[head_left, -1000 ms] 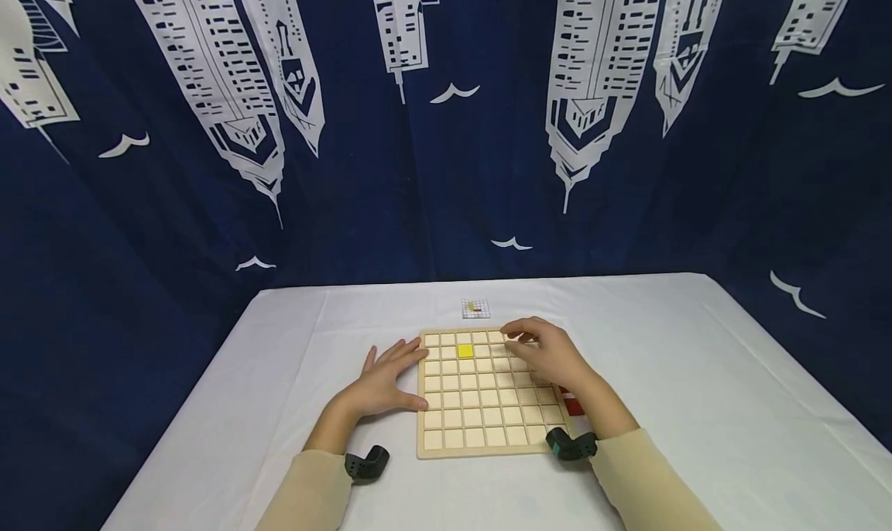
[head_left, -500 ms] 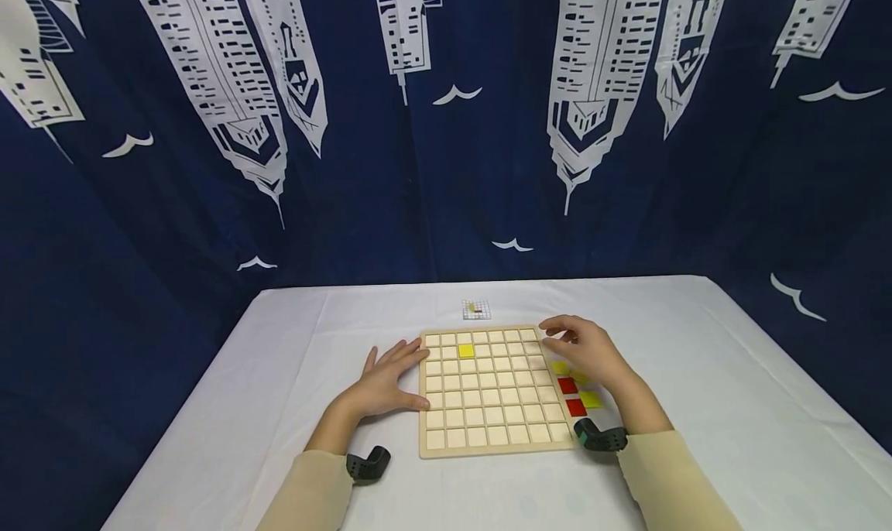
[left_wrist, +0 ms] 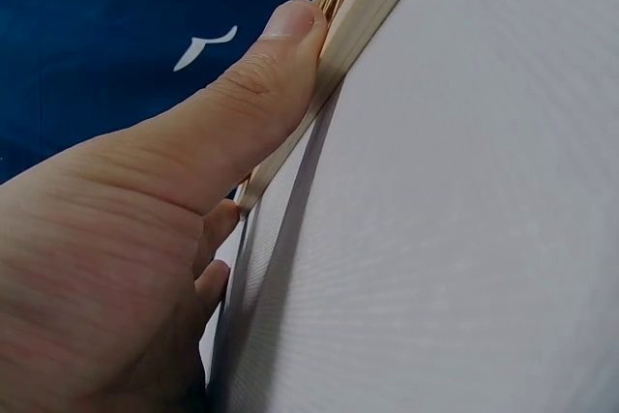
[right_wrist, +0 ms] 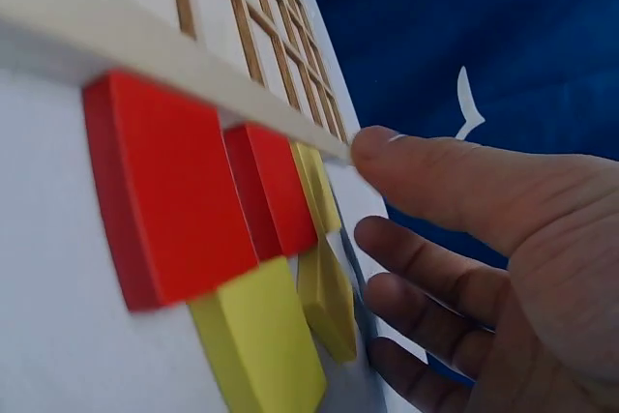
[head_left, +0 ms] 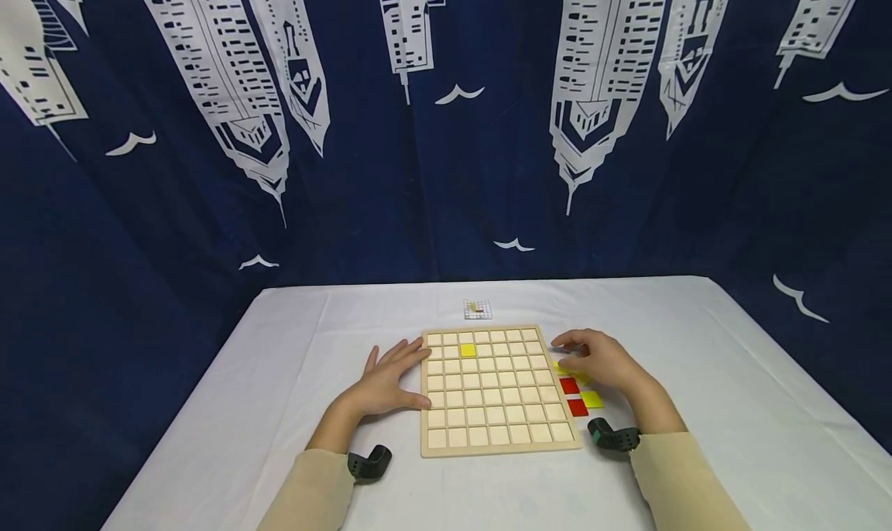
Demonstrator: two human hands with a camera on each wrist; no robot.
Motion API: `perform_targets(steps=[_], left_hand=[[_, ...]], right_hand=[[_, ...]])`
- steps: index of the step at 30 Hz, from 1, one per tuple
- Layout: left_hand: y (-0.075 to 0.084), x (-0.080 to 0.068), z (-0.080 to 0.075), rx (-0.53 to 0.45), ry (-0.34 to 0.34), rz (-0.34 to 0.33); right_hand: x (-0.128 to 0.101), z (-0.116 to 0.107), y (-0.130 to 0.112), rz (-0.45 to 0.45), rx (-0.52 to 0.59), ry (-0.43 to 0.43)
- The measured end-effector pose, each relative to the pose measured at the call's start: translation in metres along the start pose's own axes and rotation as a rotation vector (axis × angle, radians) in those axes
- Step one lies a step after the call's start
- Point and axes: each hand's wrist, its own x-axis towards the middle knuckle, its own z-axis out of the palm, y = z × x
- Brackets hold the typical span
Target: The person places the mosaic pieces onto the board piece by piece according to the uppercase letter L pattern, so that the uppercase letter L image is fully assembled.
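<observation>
A wooden grid board point(head_left: 502, 452) lies flat with one yellow square tile point(head_left: 468, 351) in a cell of its upper part. My left hand point(head_left: 386, 384) rests along the board's left edge, fingers spread and fairly straight; its thumb point(left_wrist: 290, 36) touches the rim in the left wrist view. Beyond the board's right edge hovers my right hand point(head_left: 605, 358), thumb and fingers apart, holding nothing. Under and beside it lie loose tiles: two red ones, a nearer red tile point(right_wrist: 169, 191) and a farther red tile point(right_wrist: 276, 186), plus several yellow, one yellow tile point(head_left: 591, 399) outermost.
A small printed grid card point(head_left: 478, 310) lies behind the board. White cloth covers the table point(head_left: 244, 438), and a dark blue curtain point(head_left: 418, 190) with white building prints hangs behind it. Each wrist carries a black camera mount, such as the right camera point(head_left: 613, 436).
My right hand has moved from over the board's upper right to the loose tiles beside it, uncovering the board's right side. My left hand has stayed at the left edge.
</observation>
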Motion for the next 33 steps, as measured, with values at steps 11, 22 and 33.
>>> perform_targets(steps=[11, 22, 33], left_hand=[[0.000, 0.001, 0.000, 0.004, -0.005, -0.002], [0.000, 0.002, 0.000, -0.017, 0.007, -0.003], [0.002, 0.001, 0.000, -0.028, 0.011, -0.012]], right_hand=[[0.000, 0.004, 0.010, -0.022, -0.057, -0.001], [0.002, 0.009, 0.014, -0.018, -0.077, 0.052], [0.004, 0.009, 0.012, 0.000, -0.058, 0.065]])
